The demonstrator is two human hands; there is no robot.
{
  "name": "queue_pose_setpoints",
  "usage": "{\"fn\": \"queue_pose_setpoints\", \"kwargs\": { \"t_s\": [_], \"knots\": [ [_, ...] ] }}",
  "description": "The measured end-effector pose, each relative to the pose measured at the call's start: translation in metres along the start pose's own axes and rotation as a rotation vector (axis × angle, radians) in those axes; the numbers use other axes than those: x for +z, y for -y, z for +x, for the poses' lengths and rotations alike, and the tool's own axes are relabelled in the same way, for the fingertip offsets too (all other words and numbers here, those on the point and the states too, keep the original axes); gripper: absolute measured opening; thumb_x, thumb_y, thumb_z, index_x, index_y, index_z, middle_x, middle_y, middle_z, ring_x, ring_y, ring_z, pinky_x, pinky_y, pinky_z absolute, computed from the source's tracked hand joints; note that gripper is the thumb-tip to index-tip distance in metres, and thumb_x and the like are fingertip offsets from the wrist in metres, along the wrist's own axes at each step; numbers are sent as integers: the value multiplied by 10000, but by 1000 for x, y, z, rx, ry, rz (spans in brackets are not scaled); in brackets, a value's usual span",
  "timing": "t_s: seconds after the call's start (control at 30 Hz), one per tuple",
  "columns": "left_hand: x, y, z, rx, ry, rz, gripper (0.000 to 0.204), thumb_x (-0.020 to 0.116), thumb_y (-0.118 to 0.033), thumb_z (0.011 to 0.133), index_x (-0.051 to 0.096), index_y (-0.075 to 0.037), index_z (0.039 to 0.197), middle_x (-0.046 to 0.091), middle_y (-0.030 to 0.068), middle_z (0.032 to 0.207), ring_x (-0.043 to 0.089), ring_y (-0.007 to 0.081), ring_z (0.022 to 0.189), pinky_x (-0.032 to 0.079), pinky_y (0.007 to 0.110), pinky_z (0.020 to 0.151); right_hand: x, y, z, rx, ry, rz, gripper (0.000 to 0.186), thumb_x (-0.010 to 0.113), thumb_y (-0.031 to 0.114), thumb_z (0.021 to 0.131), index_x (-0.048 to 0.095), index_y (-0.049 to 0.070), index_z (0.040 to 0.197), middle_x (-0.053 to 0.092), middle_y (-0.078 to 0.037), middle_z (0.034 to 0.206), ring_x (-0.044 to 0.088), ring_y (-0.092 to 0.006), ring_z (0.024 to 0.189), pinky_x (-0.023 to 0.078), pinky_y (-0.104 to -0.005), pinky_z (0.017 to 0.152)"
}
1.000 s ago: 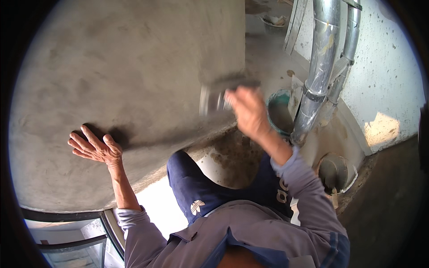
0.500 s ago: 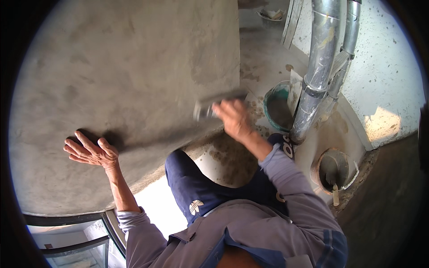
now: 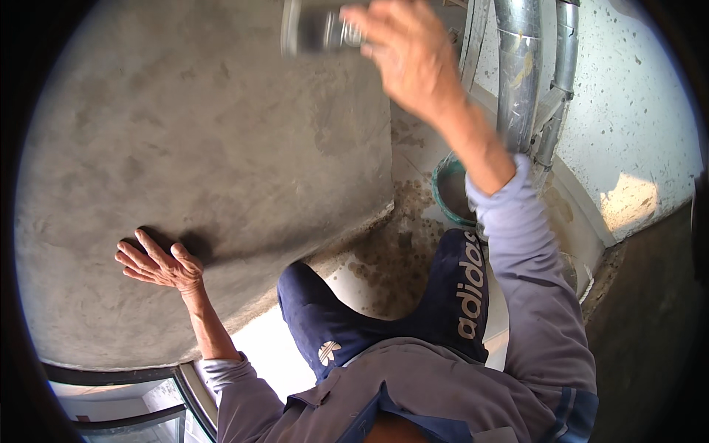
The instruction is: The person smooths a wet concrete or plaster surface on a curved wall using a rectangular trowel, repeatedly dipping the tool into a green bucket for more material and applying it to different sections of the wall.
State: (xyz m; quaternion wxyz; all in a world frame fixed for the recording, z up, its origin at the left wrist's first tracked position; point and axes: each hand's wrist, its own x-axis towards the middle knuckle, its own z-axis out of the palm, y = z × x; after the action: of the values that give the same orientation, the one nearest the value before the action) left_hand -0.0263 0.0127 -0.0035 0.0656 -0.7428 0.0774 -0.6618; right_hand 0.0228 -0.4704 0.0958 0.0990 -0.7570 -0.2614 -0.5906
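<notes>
My left hand [image 3: 164,264] rests on the grey plastered wall [image 3: 244,148] at the left, fingers spread and nothing held. Up at the top of the view, my right hand [image 3: 417,63] grips a plastering trowel [image 3: 314,28]. The trowel is blurred by motion, and its upper edge runs out of the picture. It is over the upper part of the wall, but whether its blade touches the plaster I cannot tell. The wall's surface is damp-looking and mottled, with darker patches around my left hand.
Partly behind my right forearm stands a green bucket [image 3: 445,193]. Metal pipes [image 3: 519,74] rise beside a splattered white wall [image 3: 620,111] at the right. A dark-framed window [image 3: 111,380] lies at the lower left. Wet spots mark the floor [image 3: 380,269] by my knees.
My right hand has swept the trowel up and away from me, from the wall's lower right edge to the top. My left hand stays on the wall, with only a slight shift in view.
</notes>
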Motion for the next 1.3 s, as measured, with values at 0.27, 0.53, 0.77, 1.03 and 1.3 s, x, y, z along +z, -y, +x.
{"fn": "queue_pose_setpoints", "kwargs": {
  "t_s": [0.27,0.53,0.77,1.03,1.3],
  "knots": [
    [-4,1,0,25,15,21,715,292,-558,1081,437,-41,1553,253,244,1667,149,404,1574,33,564,1256,-14,84,-188,585,73,507,480,725,73,870,646,31,1342,672,-177,1157,656,-334,1076,513,-428,969],
    [-3,2,2,63,21,64,733,289,-573,1078,344,-65,1604,164,238,1696,119,415,1578,46,592,1240,26,-75,-60,782,-77,961,542,623,275,987,546,9,1453,596,-172,1454,546,-272,1345,389,-362,1132],
    [-4,4,0,64,57,97,761,281,-586,1071,295,-60,1620,128,224,1707,88,410,1582,70,613,1228,32,-80,-14,641,143,1109,524,576,132,1012,479,-17,1505,558,-123,1493,507,-206,1369,360,-324,1160],
    [-5,0,3,65,45,105,765,285,-588,1069,290,-59,1621,136,228,1703,109,428,1574,77,628,1224,76,-54,-186,923,419,1123,506,583,91,1000,505,3,1492,566,-115,1496,520,-186,1352,400,-330,1135],
    [-6,9,2,13,39,45,759,350,-626,1047,361,-110,1604,223,232,1676,152,462,1555,99,684,1193,-9,43,-252,1244,350,1095,523,604,145,1021,472,22,1512,602,-157,1435,589,-227,1278,445,-333,1086]
  ]
}}
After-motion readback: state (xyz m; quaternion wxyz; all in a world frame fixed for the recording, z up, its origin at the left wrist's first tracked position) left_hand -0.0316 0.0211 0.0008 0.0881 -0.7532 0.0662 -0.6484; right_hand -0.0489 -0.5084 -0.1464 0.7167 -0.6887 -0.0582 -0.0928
